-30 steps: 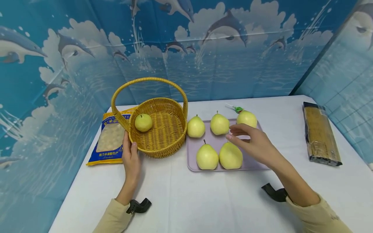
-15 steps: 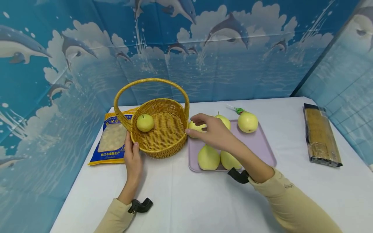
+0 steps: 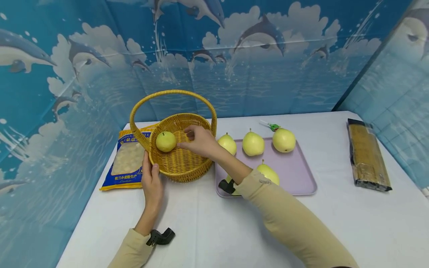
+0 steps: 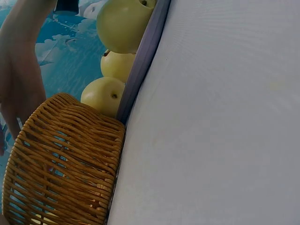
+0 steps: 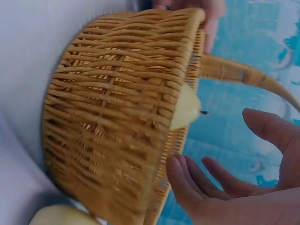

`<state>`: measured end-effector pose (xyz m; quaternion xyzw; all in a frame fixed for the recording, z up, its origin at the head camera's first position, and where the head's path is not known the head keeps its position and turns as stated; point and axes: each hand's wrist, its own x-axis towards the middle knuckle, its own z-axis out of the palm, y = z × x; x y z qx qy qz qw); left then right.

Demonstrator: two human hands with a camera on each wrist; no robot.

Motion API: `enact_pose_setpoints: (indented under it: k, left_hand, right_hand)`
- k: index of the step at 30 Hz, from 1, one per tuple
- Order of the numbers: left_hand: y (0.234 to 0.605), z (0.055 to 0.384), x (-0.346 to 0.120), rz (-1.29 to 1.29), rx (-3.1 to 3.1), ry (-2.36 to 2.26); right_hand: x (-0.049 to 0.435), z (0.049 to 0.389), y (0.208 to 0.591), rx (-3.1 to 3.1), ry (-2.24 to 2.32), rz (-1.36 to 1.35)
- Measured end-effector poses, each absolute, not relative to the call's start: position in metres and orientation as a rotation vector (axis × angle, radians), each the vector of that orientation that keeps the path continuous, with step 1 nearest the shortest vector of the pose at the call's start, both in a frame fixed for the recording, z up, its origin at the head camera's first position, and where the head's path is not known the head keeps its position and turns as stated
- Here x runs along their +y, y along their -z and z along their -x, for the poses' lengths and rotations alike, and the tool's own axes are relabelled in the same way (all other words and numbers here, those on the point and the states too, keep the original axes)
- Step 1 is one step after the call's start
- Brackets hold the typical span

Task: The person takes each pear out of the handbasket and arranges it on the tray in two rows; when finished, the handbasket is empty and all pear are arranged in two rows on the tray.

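Observation:
A yellow wicker basket with a tall hoop handle stands on the table. In it, at the left side, lies one yellow-green pear. My left hand rests against the basket's outer left wall, fingers extended along it. My right hand reaches over the basket's right rim, just right of the pear. In the right wrist view, thumb and fingers of that hand are spread with nothing between them. Several more pears sit on a lilac tray; my right forearm partly hides the front ones.
A blue-and-yellow packet lies left of the basket, partly behind it. A brown flat package lies at the right. A small green wrapped item lies behind the tray. A dolphin-print curtain hangs behind the table.
My right hand has moved left from above the tray, past the back-left pear, into the space over the basket. My left hand stays at the basket's side.

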<state>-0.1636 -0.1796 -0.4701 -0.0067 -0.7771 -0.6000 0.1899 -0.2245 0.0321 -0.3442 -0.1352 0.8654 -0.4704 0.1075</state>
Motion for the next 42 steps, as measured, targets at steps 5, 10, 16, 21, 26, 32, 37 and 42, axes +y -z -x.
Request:
enact_pose_setpoints:
  k: [5,10,16,21,26,32,37,42]
  left_hand:
    - [0.469,0.164,-0.184,0.007,-2.176,1.693]
    - [0.470,0.165,-0.183,-0.002,-2.180,1.716]
    - [0.471,0.167,-0.181,0.005,-2.187,1.715]
    - [0.473,0.169,-0.181,0.011,-2.178,1.715]
    - [0.472,0.167,-0.181,0.006,-2.178,1.704]
    - [0.472,0.168,-0.181,0.011,-2.164,1.696]
    - [0.474,0.168,-0.182,0.005,-2.162,1.690]
    - [0.473,0.169,-0.181,0.004,-2.176,1.679]
  right_hand:
    - [0.001,0.240,0.346,2.573,1.322,0.362]
    - [-0.019,0.252,0.354,2.567,1.404,0.318]
    - [-0.030,0.263,0.366,2.469,1.506,0.258]
    - [-0.035,0.271,0.378,2.450,1.478,0.305]
    - [-0.041,0.275,0.386,2.471,1.446,0.360]
    - [-0.044,0.277,0.391,2.585,1.322,0.412]
    - [-0.046,0.275,0.391,2.655,1.214,0.448]
    - [-0.049,0.271,0.392,2.676,1.105,0.470]
